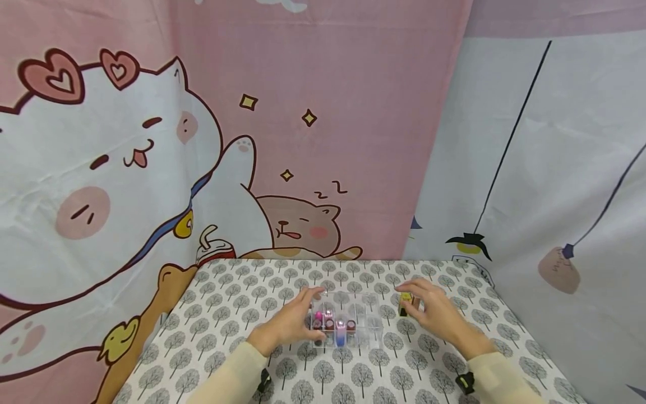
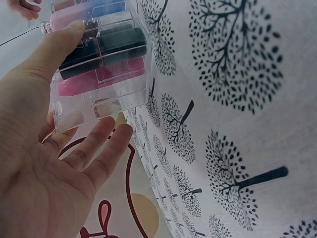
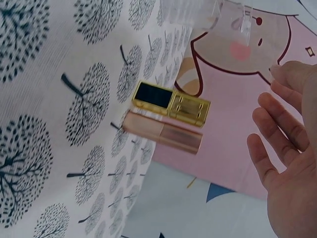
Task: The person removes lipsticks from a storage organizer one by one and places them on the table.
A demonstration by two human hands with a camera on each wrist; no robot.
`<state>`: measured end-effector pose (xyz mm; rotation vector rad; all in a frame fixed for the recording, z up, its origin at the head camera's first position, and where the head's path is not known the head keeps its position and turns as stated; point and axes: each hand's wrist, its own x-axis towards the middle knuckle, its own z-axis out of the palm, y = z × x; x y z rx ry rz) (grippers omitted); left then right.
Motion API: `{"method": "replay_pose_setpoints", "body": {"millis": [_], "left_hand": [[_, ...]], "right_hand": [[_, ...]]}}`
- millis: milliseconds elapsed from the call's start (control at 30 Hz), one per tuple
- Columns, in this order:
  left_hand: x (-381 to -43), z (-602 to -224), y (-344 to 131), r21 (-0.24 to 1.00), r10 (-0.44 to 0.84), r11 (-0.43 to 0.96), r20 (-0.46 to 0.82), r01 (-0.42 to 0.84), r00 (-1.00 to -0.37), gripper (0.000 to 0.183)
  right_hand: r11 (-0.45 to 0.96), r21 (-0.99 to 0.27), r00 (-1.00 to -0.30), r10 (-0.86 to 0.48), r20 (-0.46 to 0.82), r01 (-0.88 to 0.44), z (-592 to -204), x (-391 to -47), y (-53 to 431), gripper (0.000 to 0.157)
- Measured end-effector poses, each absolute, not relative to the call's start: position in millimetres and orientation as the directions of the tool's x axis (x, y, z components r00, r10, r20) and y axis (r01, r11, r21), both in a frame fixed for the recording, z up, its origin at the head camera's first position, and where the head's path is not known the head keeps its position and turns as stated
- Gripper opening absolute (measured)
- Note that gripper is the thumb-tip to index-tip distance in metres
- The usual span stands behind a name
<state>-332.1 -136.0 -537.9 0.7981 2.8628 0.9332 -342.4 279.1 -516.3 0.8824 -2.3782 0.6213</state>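
Note:
My left hand (image 1: 289, 324) grips a clear plastic divided organizer (image 1: 373, 338) at its left end, thumb at the front and fingers toward the back. Several tubes stand in its left compartments: a pink-to-blue one (image 1: 340, 335), a magenta one (image 2: 74, 86) and a dark one (image 2: 121, 45) among them. My right hand (image 1: 433, 311) hovers with spread, slightly bent fingers. Nearest to it are a gold lipstick with a black end (image 3: 171, 104) and a rose-beige tube (image 3: 163, 131), upright side by side. The right wrist view shows a gap between hand and tubes.
A cloth (image 1: 360, 379) with grey tree prints covers the table. Behind it hangs a pink curtain (image 1: 353, 112) with cartoon cats, and a pale one (image 1: 570, 168) stands on the right. The two loose tubes stand just right of the organizer.

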Motion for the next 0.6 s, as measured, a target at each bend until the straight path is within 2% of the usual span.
{"method": "replay_pose_setpoints", "body": {"millis": [267,467,600], "left_hand": [[-334,-536,-135,0.553,0.478,0.691,0.134,0.465,-0.868,0.121],[-333,-536,-136,0.553,0.476,0.693,0.132,0.464,-0.869,0.122],[-333,-538,-136,0.550,0.478,0.693,0.133,0.466,-0.868,0.121]], "right_hand": [[0.637,-0.282,-0.657,-0.483,0.580,-0.717,-510,-338,264,0.036],[0.643,-0.174,-0.597,-0.528,0.604,-0.745,-512,-334,253,0.039],[0.667,-0.122,-0.593,-0.545,0.592,-0.735,-514,-331,246,0.038]]}}
